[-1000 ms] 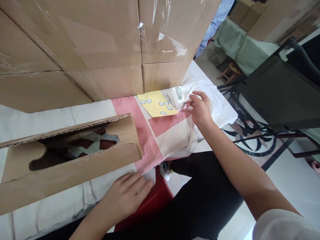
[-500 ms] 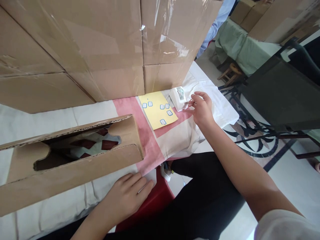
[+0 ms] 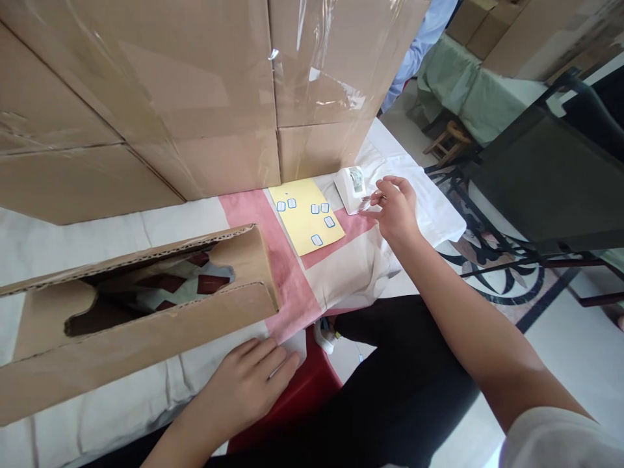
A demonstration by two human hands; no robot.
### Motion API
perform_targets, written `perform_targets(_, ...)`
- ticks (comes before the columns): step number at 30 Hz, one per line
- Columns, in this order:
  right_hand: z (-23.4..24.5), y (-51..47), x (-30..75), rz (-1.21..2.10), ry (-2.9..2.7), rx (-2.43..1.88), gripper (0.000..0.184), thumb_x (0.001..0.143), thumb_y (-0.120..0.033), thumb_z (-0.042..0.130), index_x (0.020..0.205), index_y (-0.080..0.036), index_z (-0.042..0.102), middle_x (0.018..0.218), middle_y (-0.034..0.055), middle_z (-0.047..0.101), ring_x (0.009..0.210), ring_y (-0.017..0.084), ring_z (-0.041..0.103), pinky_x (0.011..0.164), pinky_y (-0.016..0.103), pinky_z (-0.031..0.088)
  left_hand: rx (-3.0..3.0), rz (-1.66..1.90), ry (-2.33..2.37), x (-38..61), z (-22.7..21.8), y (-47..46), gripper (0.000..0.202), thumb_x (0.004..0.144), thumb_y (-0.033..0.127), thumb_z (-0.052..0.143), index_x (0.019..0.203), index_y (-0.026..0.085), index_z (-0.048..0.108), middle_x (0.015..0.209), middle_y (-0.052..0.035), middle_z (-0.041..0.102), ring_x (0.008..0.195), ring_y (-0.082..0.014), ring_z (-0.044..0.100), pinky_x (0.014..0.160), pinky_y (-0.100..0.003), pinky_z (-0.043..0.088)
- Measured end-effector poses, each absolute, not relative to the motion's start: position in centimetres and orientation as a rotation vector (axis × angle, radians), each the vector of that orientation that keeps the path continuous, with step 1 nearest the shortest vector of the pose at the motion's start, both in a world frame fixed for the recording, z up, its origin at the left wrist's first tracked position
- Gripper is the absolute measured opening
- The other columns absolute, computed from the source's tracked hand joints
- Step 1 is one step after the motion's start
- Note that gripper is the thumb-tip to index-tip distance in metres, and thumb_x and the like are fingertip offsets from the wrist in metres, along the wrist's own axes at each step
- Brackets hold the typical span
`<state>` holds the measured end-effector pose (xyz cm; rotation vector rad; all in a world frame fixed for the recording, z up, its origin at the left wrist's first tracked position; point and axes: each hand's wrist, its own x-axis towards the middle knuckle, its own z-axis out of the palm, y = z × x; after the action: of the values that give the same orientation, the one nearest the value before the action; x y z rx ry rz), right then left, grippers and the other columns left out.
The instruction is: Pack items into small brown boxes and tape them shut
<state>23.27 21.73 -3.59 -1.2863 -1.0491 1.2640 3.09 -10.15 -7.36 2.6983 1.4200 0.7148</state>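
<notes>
The right hand [image 3: 397,209] is at the white dispenser [image 3: 346,194], with the thumb and fingers brought together near its front end, where a small metallic part shows. Whether these fingertips grasp something thin or only touch the dispenser, I cannot tell. The dispenser stands just to the left of this hand — upright on the pink and white cloth [image 3: 341,276]. Further left of the same hand, next to the dispenser, lies a yellow sheet [image 3: 303,224], which bears several small labels [image 3: 316,240] with blue borders.

The left hand [image 3: 246,383] is released: it rests palm down at the near edge of the cloth, its fingers loosely bent. Just beyond it and to its left lies a long cardboard box [image 3: 166,341] — its top open, with red and white pieces [image 3: 168,283] inside. Beyond both hands rises a stack of taped cartons [image 3: 209,84]. A red stool [image 3: 305,406] is just below the left hand.
</notes>
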Motion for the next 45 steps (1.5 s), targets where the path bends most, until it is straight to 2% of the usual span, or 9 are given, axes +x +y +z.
perform_targets(7,-3.5,22.0,23.5,1.208,-1.041,-1.316,0.042,0.067,-0.037,0.073,0.099,-0.028,0.049,0.071,-0.007,0.051,0.062,0.012,0.053,0.052,0.024,0.053,2.683,0.708,1.421,3.1,-7.4,-10.3,0.019,0.093,0.004,0.054,0.104,0.015,0.066,0.074,-0.0001,0.058,0.072,-0.018,0.054,0.068,-0.035,0.04)
perform_targets(15,-3.6,23.1,24.4,1.22,-1.039,-1.294,0.044,0.068,-0.043,0.075,0.096,-0.028,0.045,0.07,-0.0082,0.048,0.062,0.012,0.053,0.06,0.028,0.06,2.681,0.702,1.414,3.1,-7.5,-10.2,0.022,0.093,0.002,0.054,0.106,0.015,0.066,0.076,-0.0004,0.059,0.073,-0.0181,0.054,0.069,-0.035,0.04)
perform_targets(26,-3.6,24.8,25.8,1.057,-1.005,-1.381,0.043,0.069,-0.038,0.073,0.1,-0.029,0.045,0.074,-0.0076,0.051,0.061,0.011,0.052,0.054,0.025,0.056,2.679,0.707,1.421,3.2,-7.5,-10.1,0.021,0.093,0.003,0.053,0.105,0.015,0.066,0.075,-0.0003,0.058,0.072,-0.0178,0.054,0.068,-0.035,0.041)
perform_targets(38,-3.7,26.3,27.1,1.109,-0.946,-1.383,0.043,0.071,-0.041,0.077,0.094,-0.028,0.042,0.072,-0.0082,0.044,0.056,0.01,0.045,0.06,0.039,0.065,2.69,0.732,1.417,3.2,-7.4,-10.0,0.02,0.093,0.003,0.055,0.104,0.014,0.067,0.074,-0.0006,0.059,0.072,-0.0181,0.055,0.068,-0.035,0.04)
perform_targets(45,-3.7,25.9,26.7,0.985,-1.028,-1.413,0.046,0.07,-0.039,0.074,0.102,-0.03,0.043,0.077,-0.0069,0.05,0.061,0.011,0.05,0.056,0.031,0.058,2.696,0.724,1.428,3.2,-7.5,-10.1,0.021,0.092,0.003,0.055,0.105,0.015,0.067,0.074,-0.0004,0.059,0.072,-0.0179,0.055,0.069,-0.034,0.041)
